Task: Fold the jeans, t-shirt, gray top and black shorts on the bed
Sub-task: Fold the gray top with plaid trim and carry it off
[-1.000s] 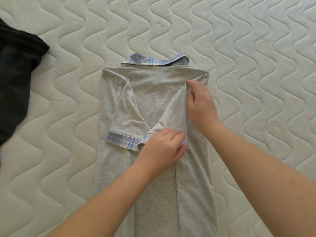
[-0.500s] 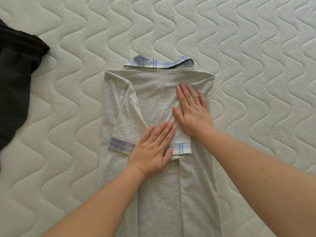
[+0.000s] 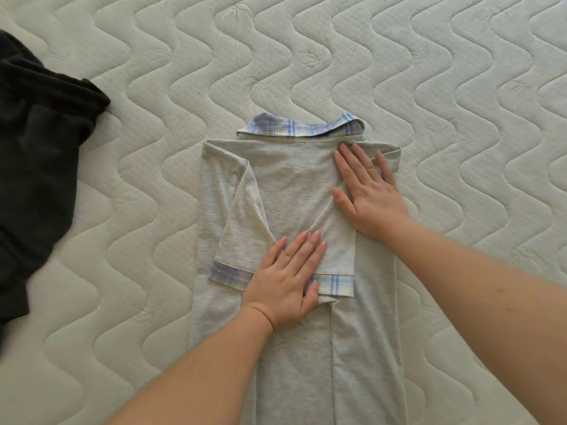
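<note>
The gray top (image 3: 285, 185) with a plaid collar and plaid sleeve cuffs lies face down in the middle of the bed (image 3: 460, 87), both sides and sleeves folded inward into a long strip. My left hand (image 3: 287, 277) presses flat on the two sleeve cuffs where they meet. My right hand (image 3: 368, 191) lies flat with straight fingers on the folded right shoulder, near the collar. A black garment (image 3: 40, 185), maybe the black shorts, lies crumpled at the left edge.
The bed is a white quilted mattress with a wavy pattern, bare all around the gray top. The top's lower part runs out of view at the bottom edge.
A second ago both hands pinched the right sleeve while laying it inward. They then let go and flattened; my right hand has since slid up toward the shoulder.
</note>
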The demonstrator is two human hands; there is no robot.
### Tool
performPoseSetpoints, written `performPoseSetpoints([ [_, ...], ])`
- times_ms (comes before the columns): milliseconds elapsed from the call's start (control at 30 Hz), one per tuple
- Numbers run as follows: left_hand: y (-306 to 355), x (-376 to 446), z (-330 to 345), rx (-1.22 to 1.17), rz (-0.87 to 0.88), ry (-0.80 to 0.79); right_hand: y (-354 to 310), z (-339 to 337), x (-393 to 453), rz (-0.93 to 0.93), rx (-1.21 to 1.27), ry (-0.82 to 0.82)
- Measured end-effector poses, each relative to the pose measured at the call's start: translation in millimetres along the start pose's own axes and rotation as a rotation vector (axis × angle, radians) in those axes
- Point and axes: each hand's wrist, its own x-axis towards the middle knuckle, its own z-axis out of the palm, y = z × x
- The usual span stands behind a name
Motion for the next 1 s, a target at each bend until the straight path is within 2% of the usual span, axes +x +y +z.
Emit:
performPoseSetpoints([
  [167, -0.6, 1.4, 2.2, 0.009, 0.009, 0.001, 16.0, -13.1, 7.6, -0.02, -0.004, -0.013],
  [300, -2.2, 0.7, 5.3, 0.018, 0.019, 0.018, 13.5, -25.8, -19.1, 0.188, 0.195, 0.198],
  [433, -1.9, 0.9, 4.7, 0.002, 0.02, 0.041, -2.8, -20.1, -73.4, 0.273, 0.194, 0.223],
  [600, -1.5, 0.0, 2.0, -0.012, 0.034, 0.041, -31.1, 11.9, -133.4, 0.186, 0.038, 0.05],
  [767, 1.1, 0.5, -2.0, -0.013, 0.016, 0.032, -35.7, 21.0, -177.1, 0.274, 0.036, -0.03],
  [867, 7.8, -1.5, -11.2, 0.027, -0.004, -0.058, -50.0, 17.0, -212.3, 0.324, 0.073, -0.064],
  [967, 13.7, 2.4, -27.6, 0.185, -0.036, -0.173, -67.9, 10.6, -251.5, 0.411, 0.171, -0.119],
  [1000, 17.1, 2.3, -34.2, 0.254, -0.031, -0.166, -73.8, 9.0, -263.7, 0.452, 0.221, -0.121],
])
